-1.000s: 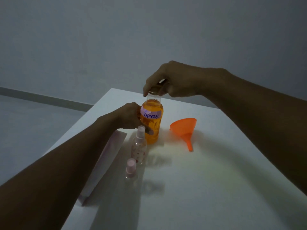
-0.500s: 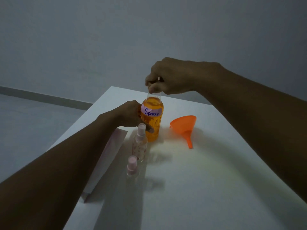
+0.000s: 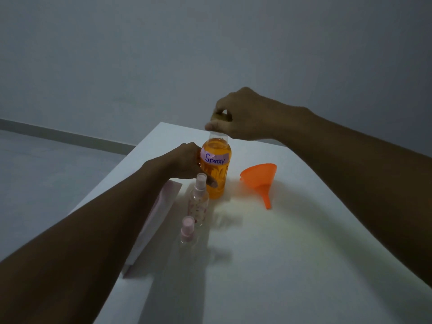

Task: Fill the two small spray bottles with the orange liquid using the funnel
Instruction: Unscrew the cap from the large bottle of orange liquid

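A clear bottle of orange liquid labelled "Spray" stands upright on the white table. My left hand grips its body from the left. My right hand is over the bottle's top and pinches its cap. In front of the bottle stand two small spray bottles with pink tops, a taller one and a shorter one closer to me. The orange funnel lies on its side to the right, spout toward me.
A flat pale pink packet lies along the table's left edge under my left forearm. The table's far edge runs just behind the bottle, with a grey wall and floor beyond. The lighting is dim.
My right hand has turned on the cap, and the cap now shows between its fingers above the neck. The left hand keeps its hold on the bottle.
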{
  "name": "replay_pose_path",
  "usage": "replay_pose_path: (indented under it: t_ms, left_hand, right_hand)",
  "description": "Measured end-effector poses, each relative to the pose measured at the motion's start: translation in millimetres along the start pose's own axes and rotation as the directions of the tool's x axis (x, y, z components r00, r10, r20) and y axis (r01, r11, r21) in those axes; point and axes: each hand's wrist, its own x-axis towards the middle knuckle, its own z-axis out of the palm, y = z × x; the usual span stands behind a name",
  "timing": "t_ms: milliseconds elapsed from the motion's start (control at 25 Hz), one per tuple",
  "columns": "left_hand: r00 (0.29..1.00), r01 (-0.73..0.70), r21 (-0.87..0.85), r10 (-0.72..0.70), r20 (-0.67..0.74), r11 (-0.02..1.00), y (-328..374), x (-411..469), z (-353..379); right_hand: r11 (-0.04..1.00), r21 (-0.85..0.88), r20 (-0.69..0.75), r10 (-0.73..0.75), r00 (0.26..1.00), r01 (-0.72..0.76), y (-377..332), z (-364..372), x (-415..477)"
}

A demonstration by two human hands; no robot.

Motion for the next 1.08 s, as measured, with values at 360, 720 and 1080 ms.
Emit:
replay_pose_path:
  t_ms: [360,720,1080]
  left_hand:
    - [1.000,0.014,0.016,-0.014,-0.027,1.000,12.8,-9.3,-0.9]
    - [0.999,0.038,-0.020,-0.039,-0.006,0.999,12.4,-23.0,-12.0]
    - [0.995,0.066,0.232,-0.081,0.058,0.970,18.1,-106.1,-18.5]
  right_hand:
    - [0.801,0.599,-0.424,0.332,0.842,-0.014,20.5,76.4,-90.2]
    - [0.750,0.575,-0.184,0.506,0.842,-0.325,-5.6,179.2,-133.4]
    - [0.790,0.536,-0.146,0.435,0.888,-0.298,-30.7,159.2,-180.0]
